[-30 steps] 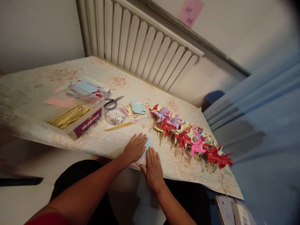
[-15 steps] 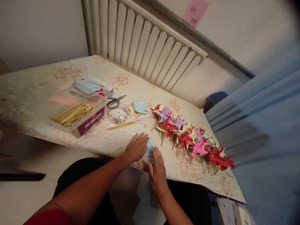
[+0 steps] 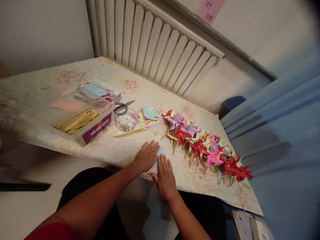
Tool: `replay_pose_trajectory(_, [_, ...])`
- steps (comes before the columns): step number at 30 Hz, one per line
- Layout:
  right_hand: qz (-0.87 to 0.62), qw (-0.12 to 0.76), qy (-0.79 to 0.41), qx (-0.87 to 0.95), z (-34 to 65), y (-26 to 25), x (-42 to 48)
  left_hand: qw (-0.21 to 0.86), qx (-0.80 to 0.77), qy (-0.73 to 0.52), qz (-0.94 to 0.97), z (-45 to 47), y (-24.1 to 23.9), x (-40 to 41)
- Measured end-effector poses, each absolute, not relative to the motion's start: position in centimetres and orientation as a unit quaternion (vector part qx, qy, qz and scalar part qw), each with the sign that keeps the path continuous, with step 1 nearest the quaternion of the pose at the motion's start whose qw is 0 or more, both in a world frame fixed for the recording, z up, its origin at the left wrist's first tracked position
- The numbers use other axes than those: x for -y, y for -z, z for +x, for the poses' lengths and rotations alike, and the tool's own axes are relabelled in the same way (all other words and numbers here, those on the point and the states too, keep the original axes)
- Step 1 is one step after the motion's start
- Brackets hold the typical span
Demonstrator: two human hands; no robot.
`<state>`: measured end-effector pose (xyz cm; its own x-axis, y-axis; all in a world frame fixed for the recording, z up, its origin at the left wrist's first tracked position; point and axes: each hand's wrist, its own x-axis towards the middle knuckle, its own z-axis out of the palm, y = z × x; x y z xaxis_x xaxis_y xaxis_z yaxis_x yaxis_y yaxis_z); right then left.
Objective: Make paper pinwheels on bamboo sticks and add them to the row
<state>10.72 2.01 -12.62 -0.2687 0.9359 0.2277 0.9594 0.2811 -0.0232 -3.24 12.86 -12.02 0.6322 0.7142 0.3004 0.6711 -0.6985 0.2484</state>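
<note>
- A table [image 3: 110, 151] with a flowered cloth carries everything, and both hands work at its near edge.
- A crowd of paper pinwheels [image 3: 198, 147] on sticks lies to the right of the hands (red, pink, purple and pale yellow ones among them).
- A clear plastic box [image 3: 97, 129] with a purple label stands to the left, full of thin sticks [image 3: 77, 122].
- The left hand [image 3: 147, 156] lies flat, its fingers a little spread, pinching nothing; it stays on the left part of the blue paper.
- The right hand [image 3: 165, 178] has changed most: half a second ago it was drawn off to the paper's right side, and now it lies over the paper, fingers close together, thumb out, gripping nothing.
- A pile of cut paper [image 3: 150, 113] sits beyond the hands, with scissors [image 3: 121, 109] farther left, near a clear dish [image 3: 119, 117].
- The blue paper [image 3: 160, 151] lies on the cloth, less of it showing than a moment ago; this suggests that the work is at a pressing or smoothing stage (any crease is hidden).
- Small shiny pins [image 3: 129, 126] rest in the dish, untouched.
</note>
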Motion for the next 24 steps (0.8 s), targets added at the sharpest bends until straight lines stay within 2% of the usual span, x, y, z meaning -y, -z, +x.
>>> replay_pose_trajectory(7, [-0.597, 0.131, 0.074, 0.788, 11.6, 13.4, -0.2, 0.032, -0.384, -0.178, 0.905, -3.3, 12.1, -12.9])
replay_pose_trajectory(13, [-0.625, 0.204, 0.013, 0.754, 12.2, 12.8, 1.6, 0.037, -0.388, -0.177, 0.904, -3.2, 12.4, -13.0])
replay_pose_trajectory(18, [-0.628, 0.281, -0.015, 0.726, 11.1, 10.4, -1.0, 0.037, -0.386, -0.178, 0.904, -3.3, 12.3, -12.9])
replay_pose_trajectory(20, [-0.601, 0.282, -0.024, 0.747, 10.6, 9.8, -2.4, 0.034, -0.384, -0.177, 0.906, -3.3, 12.3, -13.0])
replay_pose_trajectory(24, [-0.554, 0.223, -0.043, 0.801, 10.0, 10.1, -4.2, 0.032, -0.375, -0.160, 0.913, -3.4, 12.3, -13.0])
